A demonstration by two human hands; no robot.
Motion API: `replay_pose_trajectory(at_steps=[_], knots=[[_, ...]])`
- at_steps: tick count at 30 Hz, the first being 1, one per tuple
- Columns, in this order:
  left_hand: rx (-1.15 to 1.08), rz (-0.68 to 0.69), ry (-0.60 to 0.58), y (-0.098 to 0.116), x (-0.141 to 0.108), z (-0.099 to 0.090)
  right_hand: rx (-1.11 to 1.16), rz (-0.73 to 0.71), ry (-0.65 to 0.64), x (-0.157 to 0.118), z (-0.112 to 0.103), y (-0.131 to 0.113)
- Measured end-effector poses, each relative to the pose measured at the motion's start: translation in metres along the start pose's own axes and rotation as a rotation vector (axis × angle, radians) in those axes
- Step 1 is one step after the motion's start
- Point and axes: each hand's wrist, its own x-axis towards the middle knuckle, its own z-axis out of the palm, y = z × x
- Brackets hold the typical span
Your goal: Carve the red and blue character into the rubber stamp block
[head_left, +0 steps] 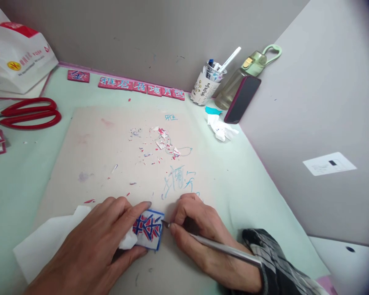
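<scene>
Clamping blue-edged white rectangular tile (pixel 152 228) and white tissue (pixel 50 231) with wide-fingered left hand (pixel 106 231), slim silver knife (pixel 227 249) with tight-fingered right hand (pixel 204 221); facing clear cylindrical jar (pixel 202 91) of pens (pixel 232 58).

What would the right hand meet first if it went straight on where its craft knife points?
The craft knife in the right hand would probably meet the blue-edged character tile first; whether they touch is unclear.

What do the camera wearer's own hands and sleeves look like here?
Both the left hand and right hand are bare, ungloved, with no rings visible. The right sleeve is black, grey and white plaid; no left sleeve shows.
</scene>
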Motion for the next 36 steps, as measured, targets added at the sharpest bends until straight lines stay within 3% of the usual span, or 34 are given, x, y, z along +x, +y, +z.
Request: replay_pose_trajectory(at_steps=[17,23,36], knots=[[0.111,0.075,0.155,0.011,0.003,0.01,-0.009,-0.048,0.1,-0.005,0.016,0.002],[0.009,0.01,0.066,0.012,0.0,0.008,-0.048,-0.098,0.123,-0.005,0.018,0.003],[-0.013,0.053,0.101,0.014,0.005,0.005,-0.021,-0.145,0.111,-0.007,0.023,0.003]])
